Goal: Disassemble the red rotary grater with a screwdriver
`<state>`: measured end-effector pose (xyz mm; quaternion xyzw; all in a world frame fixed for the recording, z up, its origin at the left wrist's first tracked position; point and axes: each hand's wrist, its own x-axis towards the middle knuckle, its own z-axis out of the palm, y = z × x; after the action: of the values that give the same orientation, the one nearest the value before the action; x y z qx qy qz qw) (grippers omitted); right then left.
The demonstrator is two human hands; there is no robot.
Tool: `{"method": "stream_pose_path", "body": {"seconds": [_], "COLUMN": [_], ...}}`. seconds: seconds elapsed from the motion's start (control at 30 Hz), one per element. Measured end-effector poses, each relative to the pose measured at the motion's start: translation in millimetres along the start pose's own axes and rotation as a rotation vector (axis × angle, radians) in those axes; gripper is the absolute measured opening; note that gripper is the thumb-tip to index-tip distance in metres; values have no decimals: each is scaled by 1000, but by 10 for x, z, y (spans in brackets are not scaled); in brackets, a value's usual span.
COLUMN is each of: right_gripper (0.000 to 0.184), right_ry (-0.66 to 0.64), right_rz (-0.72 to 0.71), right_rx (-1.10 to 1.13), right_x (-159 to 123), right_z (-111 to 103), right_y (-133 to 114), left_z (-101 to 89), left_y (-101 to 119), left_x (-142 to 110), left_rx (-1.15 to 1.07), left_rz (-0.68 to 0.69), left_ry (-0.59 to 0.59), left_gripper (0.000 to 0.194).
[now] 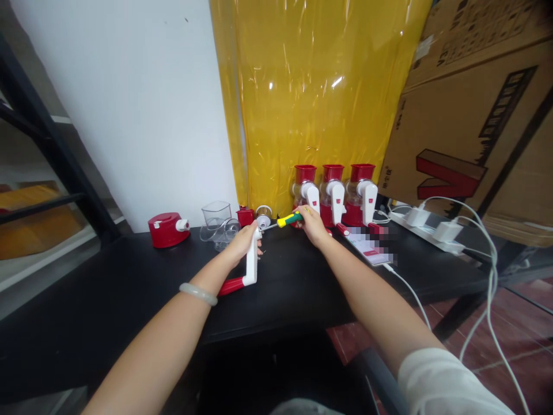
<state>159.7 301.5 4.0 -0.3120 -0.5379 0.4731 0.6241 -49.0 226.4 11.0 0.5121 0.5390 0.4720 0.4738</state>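
Note:
My left hand is closed around the upper end of a white crank handle, whose red grip points down to the left. In my right hand is a screwdriver with a green and yellow handle. Its metal shaft reaches left to the top end of the crank; whether the tip touches a screw is too small to tell. Behind my left hand stand a clear plastic housing, a small red part and a metal grater drum. A round red base lies farther left.
Three red and white rotary graters stand in a row at the back. A phone with a charging cable lies right of my right hand. A white power strip with chargers and a large cardboard box are farther right.

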Motion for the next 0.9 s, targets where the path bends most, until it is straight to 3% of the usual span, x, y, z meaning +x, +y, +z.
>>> {"method": "stream_pose_path", "body": {"seconds": [0.17, 0.4, 0.9], "right_gripper": [49, 40, 42], "right_ry": [21, 25, -57], "right_rz": [32, 286, 167], "right_rx": [-206, -102, 32], "right_x": [-33, -15, -42], "right_z": [-29, -16, 13], "right_y": [6, 49, 27], "left_z": [-16, -52, -61], "left_y": [-8, 28, -36], "left_x": [18, -94, 35], "left_rx": [230, 492, 325], "left_rz": [258, 532, 371], "left_ry": [192, 286, 221], "left_gripper": [33, 26, 30]}}
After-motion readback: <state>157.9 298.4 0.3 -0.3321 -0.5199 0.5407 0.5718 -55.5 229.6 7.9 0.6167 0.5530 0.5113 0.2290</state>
